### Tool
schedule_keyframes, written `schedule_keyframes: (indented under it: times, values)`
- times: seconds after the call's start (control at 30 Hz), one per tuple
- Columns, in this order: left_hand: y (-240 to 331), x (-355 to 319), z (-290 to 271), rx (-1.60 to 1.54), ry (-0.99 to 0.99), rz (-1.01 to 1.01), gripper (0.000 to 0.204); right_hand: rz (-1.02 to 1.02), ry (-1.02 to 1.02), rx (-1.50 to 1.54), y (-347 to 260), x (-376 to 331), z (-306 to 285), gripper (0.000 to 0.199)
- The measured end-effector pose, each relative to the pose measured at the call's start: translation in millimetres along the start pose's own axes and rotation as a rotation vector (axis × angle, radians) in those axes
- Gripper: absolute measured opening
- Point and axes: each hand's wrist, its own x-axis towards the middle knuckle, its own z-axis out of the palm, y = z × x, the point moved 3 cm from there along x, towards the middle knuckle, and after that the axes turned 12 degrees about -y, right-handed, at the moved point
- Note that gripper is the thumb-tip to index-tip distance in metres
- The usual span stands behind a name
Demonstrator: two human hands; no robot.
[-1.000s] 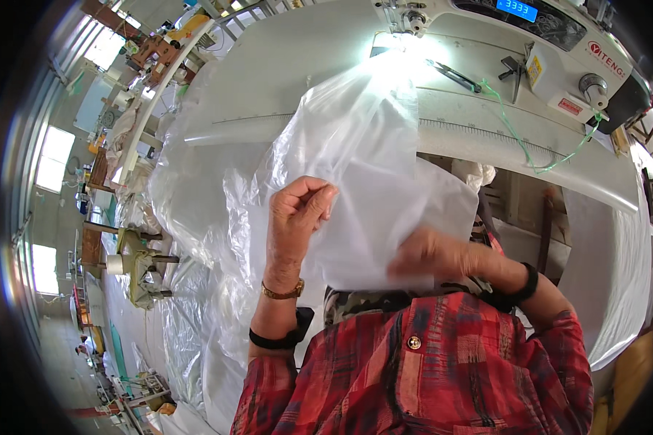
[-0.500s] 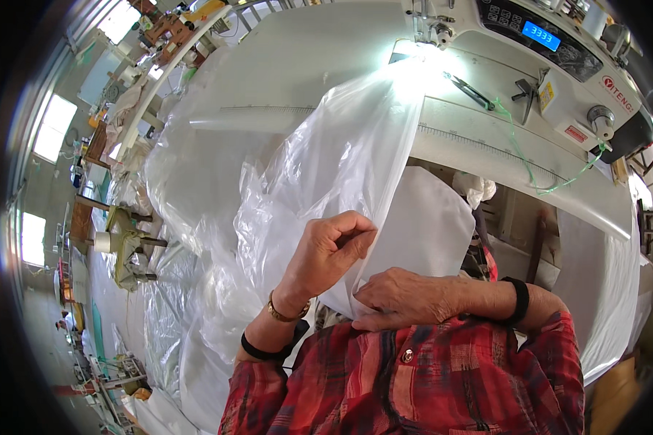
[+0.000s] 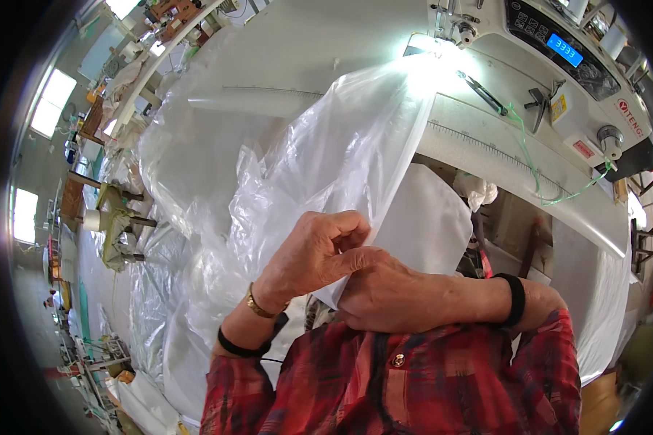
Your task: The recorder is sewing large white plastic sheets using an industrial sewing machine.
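A clear plastic sheet point(image 3: 297, 170) stretches from the brightly lit needle area of a sewing machine point(image 3: 442, 43) down toward my lap. Its straight edge passes through the fingers of my left hand point(image 3: 315, 250), which are pinched shut on it. Close against that hand, my right hand point(image 3: 384, 290) lies across my front, its fingers curled round the lower part of the same edge. The right fingertips are partly hidden by the left thumb and by the hand's own back.
Black thread snips point(image 3: 482, 93) and a dark metal piece point(image 3: 537, 107) lie on the machine bed, near loose green thread point(image 3: 528, 156). More crumpled plastic point(image 3: 159, 290) spreads down the left side. A padded stool point(image 3: 115, 226) stands beyond it.
My hands have come together: the right moved left and up along the sheet's edge to touch the left, which shifted slightly. The view has tilted a little.
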Motion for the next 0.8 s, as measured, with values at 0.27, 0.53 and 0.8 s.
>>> schedule_keyframes:
  times: [0.27,0.53,0.8]
  values:
    - [20.7,-15.2,-51.2,0.284,0.286,0.008,0.012,0.615,0.679,0.733,100.5,-35.4,-3.0,0.013]
    - [86.8,-5.9,-75.1,0.854,0.158,0.255,0.006,0.124,0.157,0.364,124.5,146.9,-12.0,0.022]
    - [10.5,-10.3,-13.3,0.865,-0.027,0.188,0.010,0.096,0.221,0.369,133.9,59.9,15.9,0.023]
